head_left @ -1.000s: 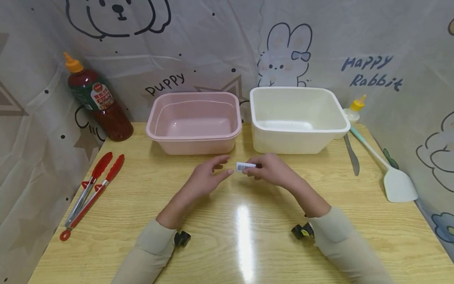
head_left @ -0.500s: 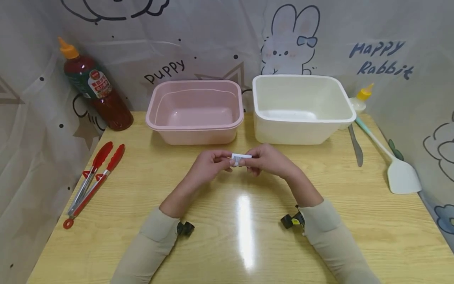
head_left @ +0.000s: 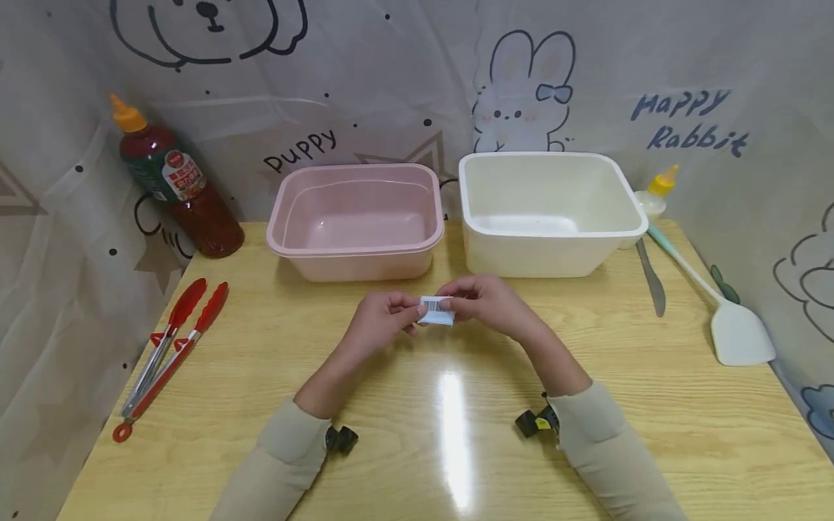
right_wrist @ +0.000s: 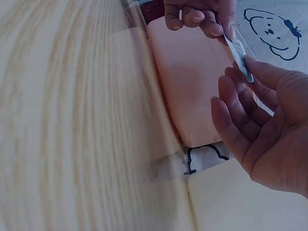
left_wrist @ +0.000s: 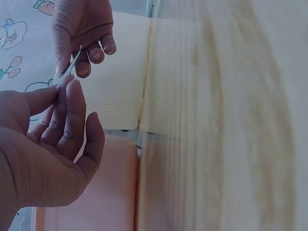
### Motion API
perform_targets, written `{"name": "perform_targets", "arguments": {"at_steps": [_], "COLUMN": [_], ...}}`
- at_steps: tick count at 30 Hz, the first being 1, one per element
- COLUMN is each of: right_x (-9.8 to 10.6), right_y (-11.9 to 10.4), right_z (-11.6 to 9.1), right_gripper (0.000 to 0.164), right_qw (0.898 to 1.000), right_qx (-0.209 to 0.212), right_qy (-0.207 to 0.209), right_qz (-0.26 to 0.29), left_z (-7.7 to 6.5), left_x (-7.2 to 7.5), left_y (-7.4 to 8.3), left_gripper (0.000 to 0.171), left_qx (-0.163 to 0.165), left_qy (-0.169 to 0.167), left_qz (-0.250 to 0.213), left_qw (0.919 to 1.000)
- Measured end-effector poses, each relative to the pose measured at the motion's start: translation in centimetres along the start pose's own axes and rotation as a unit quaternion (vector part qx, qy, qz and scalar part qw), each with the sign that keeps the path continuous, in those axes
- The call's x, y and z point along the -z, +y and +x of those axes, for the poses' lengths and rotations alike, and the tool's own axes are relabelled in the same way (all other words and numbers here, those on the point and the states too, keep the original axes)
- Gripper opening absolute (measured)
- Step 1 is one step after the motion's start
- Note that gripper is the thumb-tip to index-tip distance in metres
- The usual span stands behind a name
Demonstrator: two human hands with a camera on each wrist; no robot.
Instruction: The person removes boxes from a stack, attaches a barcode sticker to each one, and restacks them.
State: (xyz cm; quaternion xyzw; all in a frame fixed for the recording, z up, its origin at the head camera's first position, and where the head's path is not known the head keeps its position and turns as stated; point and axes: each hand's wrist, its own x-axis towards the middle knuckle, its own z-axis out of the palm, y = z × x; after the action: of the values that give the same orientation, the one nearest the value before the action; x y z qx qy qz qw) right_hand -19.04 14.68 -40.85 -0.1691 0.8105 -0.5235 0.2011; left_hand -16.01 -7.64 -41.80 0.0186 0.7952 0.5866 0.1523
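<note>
A small, thin white tag with a printed barcode (head_left: 435,310) is held between both hands above the middle of the table. My left hand (head_left: 380,319) pinches its left end between thumb and fingers. The right hand (head_left: 485,304) pinches the other end. Seen edge-on in the left wrist view, the tag (left_wrist: 70,66) looks flat and slightly bent. In the right wrist view, the barcode side of the tag (right_wrist: 238,57) faces the camera, and the spare fingers of the right hand (right_wrist: 269,115) are loosely bent away from it.
Behind the hands stand a pink bin (head_left: 358,266) and a white bin (head_left: 554,257). Red-tipped tongs (head_left: 159,369) and a sauce bottle (head_left: 185,188) are at the left. A knife (head_left: 651,281), a spatula (head_left: 739,333) and a small yellow-capped bottle (head_left: 656,194) lie or stand at the right.
One second ago only my right hand held the tag, with the left hand apart. The left hand has since moved in and gripped it. More of the tag's face now shows.
</note>
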Motion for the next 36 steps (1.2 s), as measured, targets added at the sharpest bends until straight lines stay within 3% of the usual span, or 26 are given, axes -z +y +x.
{"name": "perform_targets", "arguments": {"at_steps": [9, 17, 27, 31, 36], "right_x": [-0.06, 0.24, 0.23, 0.46, 0.8], "right_y": [0.24, 0.08, -0.11, -0.24, -0.58], "right_z": [-0.13, -0.32, -0.34, -0.43, -0.57], "right_gripper": [0.019, 0.022, 0.025, 0.026, 0.026], "right_qw": [0.999, 0.997, 0.995, 0.995, 0.994], "right_qx": [0.007, 0.008, 0.014, 0.012, 0.014], "right_qy": [0.043, 0.08, 0.096, 0.101, 0.109], "right_qz": [-0.02, -0.003, 0.012, 0.015, 0.022], "left_z": [-0.24, -0.24, -0.41, -0.48, -0.51], "left_x": [-0.02, -0.19, 0.0, 0.05, 0.18], "left_y": [-0.26, -0.49, -0.48, -0.61, -0.4], "left_gripper": [0.018, 0.017, 0.015, 0.013, 0.014], "left_qx": [0.014, 0.019, 0.022, -0.009, -0.059], "left_qy": [-0.023, -0.047, -0.03, -0.006, 0.047], "left_qz": [0.025, 0.018, 0.04, 0.099, 0.212], "left_qw": [0.9993, 0.9986, 0.9985, 0.995, 0.9743]}}
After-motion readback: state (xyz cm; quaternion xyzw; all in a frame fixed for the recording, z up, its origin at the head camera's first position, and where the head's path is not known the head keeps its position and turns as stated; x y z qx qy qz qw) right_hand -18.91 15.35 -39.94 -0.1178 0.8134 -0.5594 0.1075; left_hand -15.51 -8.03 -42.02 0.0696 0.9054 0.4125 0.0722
